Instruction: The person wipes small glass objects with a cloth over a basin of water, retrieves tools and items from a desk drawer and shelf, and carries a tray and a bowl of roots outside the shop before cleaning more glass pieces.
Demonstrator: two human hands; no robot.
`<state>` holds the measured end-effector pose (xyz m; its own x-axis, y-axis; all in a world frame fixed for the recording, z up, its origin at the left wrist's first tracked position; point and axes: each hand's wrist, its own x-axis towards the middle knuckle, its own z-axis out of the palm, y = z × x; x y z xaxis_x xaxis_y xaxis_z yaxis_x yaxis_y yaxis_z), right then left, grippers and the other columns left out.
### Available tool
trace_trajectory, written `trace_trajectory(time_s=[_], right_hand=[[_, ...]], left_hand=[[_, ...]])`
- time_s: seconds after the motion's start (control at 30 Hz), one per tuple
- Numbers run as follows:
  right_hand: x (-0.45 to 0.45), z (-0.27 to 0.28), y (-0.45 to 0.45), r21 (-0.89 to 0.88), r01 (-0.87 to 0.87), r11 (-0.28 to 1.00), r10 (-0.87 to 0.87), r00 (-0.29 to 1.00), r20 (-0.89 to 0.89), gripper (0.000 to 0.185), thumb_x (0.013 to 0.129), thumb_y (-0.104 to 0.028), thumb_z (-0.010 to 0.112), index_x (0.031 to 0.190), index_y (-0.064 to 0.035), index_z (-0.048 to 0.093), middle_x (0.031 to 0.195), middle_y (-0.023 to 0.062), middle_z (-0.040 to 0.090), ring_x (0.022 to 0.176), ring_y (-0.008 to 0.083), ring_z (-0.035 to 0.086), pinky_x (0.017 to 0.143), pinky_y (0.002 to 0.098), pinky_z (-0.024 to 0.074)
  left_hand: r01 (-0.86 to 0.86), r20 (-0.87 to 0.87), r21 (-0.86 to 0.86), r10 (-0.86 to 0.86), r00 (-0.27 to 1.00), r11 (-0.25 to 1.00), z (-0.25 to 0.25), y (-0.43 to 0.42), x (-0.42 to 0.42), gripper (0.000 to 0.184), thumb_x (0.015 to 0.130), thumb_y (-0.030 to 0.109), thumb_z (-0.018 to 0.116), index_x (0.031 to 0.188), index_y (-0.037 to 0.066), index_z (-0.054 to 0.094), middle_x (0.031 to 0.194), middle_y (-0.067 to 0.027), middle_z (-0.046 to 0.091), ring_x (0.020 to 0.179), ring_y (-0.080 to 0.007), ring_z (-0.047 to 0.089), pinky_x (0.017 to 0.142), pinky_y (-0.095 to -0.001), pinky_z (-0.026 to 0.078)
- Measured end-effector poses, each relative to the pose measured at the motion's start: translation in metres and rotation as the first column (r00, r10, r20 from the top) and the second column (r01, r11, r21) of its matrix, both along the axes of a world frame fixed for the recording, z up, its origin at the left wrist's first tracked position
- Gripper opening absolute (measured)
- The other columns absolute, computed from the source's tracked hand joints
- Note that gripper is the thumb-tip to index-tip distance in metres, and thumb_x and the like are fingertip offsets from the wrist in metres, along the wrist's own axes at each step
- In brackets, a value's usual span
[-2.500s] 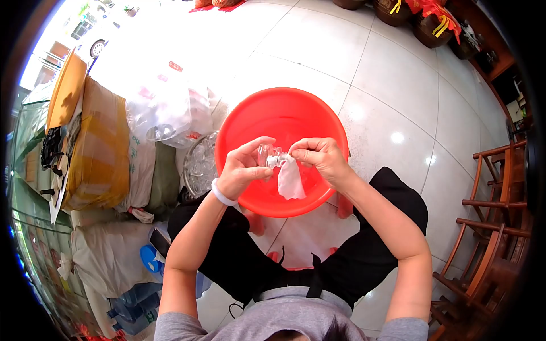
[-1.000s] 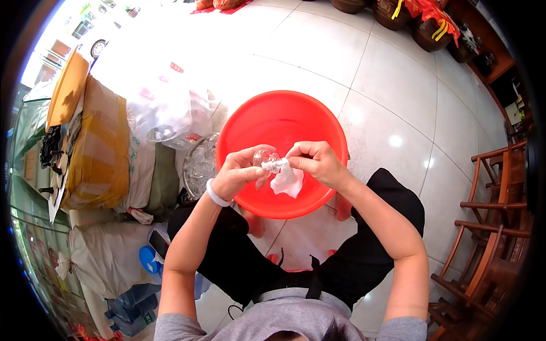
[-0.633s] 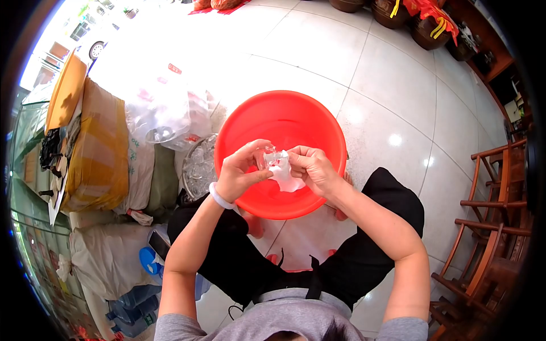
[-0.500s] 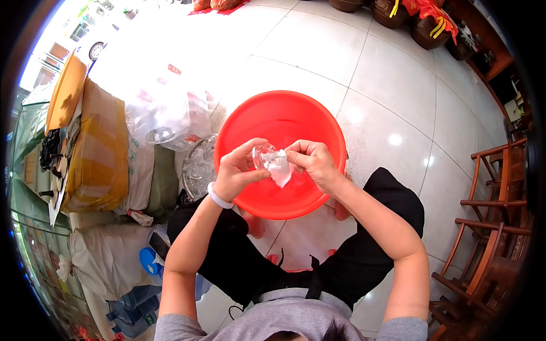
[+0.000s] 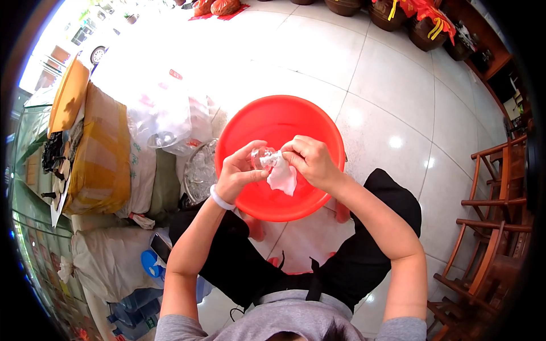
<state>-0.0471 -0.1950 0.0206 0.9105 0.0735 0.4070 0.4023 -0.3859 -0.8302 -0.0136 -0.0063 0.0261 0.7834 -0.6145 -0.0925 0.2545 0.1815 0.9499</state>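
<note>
My left hand [image 5: 242, 168] is closed around a small clear glass cup [image 5: 260, 158], holding it on its side above the red basin [image 5: 280, 211]. From the right, my right hand [image 5: 311, 161] pinches a white cloth [image 5: 282, 177] at the cup's mouth. Part of the cloth is inside the cup and the rest hangs down over the basin. The basin stands on the floor between my feet.
Left of the basin, a round container of clear glassware [image 5: 200, 173] stands by plastic bags [image 5: 165, 122] and a taped carton [image 5: 100, 153]. A phone [image 5: 161, 248] lies near a blue-lidded container [image 5: 151, 263]. Wooden chairs [image 5: 483, 244] are at right, dark jars [image 5: 387, 15] at the back.
My right hand has risen slightly and turned, pulling the cloth a little out of the cup, so more of it hangs down. My left hand keeps the cup in about the same place.
</note>
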Motion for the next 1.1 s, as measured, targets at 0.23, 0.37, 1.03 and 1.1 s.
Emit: trace_trajectory(time_s=[0.23,0.37,1.03,1.1], right_hand=[[0.003,0.012,-0.013,0.128,-0.083,0.988,0.101,0.985,-0.143,0.003,0.074,-0.001,0.055,0.076,0.0012,0.057,0.07,0.0042,0.054,0.064,0.013,0.053,0.057,0.0233,0.0423],[0.005,0.008,-0.012,0.42,-0.055,0.906,0.21,0.919,-0.333,0.005,0.073,-0.004,0.057,0.073,0.0004,0.058,0.063,0.0021,0.055,0.056,0.0084,0.05,0.05,0.0215,0.0395],[0.0,-0.012,-0.001,0.608,-0.064,0.791,0.359,0.854,-0.377,0.01,0.076,-0.009,0.057,0.076,0.0004,0.059,0.066,0.0001,0.055,0.059,0.0046,0.047,0.054,0.0187,0.0382],[0.0,-0.012,-0.006,0.487,-0.151,0.861,0.371,0.841,-0.395,0.01,0.076,-0.009,0.057,0.077,0.0004,0.059,0.068,-0.0003,0.056,0.064,0.005,0.05,0.058,0.0187,0.0406]], left_hand=[[-0.011,-0.088,-0.082,0.004,0.996,0.997,0.003,-0.001,0.001,0.053,0.067,-0.004,0.063,0.115,0.0,0.041,0.102,-0.0096,0.052,0.088,-0.0159,0.053,0.067,-0.0262,0.048],[0.025,-0.1,-0.064,-0.031,0.995,0.998,0.006,-0.002,0.0,0.054,0.066,-0.005,0.063,0.115,-0.001,0.041,0.101,-0.0094,0.053,0.087,-0.0157,0.053,0.068,-0.0263,0.047],[0.082,-0.033,0.024,-0.081,0.996,0.996,0.008,0.012,0.006,0.05,0.068,-0.003,0.06,0.114,-0.003,0.042,0.09,-0.0069,0.055,0.073,-0.0116,0.053,0.064,-0.0232,0.045],[0.124,-0.112,-0.039,-0.127,0.986,0.992,0.005,0.014,0.007,0.048,0.069,0.001,0.06,0.114,-0.002,0.043,0.087,-0.0068,0.055,0.063,-0.0109,0.052,0.057,-0.022,0.042]])
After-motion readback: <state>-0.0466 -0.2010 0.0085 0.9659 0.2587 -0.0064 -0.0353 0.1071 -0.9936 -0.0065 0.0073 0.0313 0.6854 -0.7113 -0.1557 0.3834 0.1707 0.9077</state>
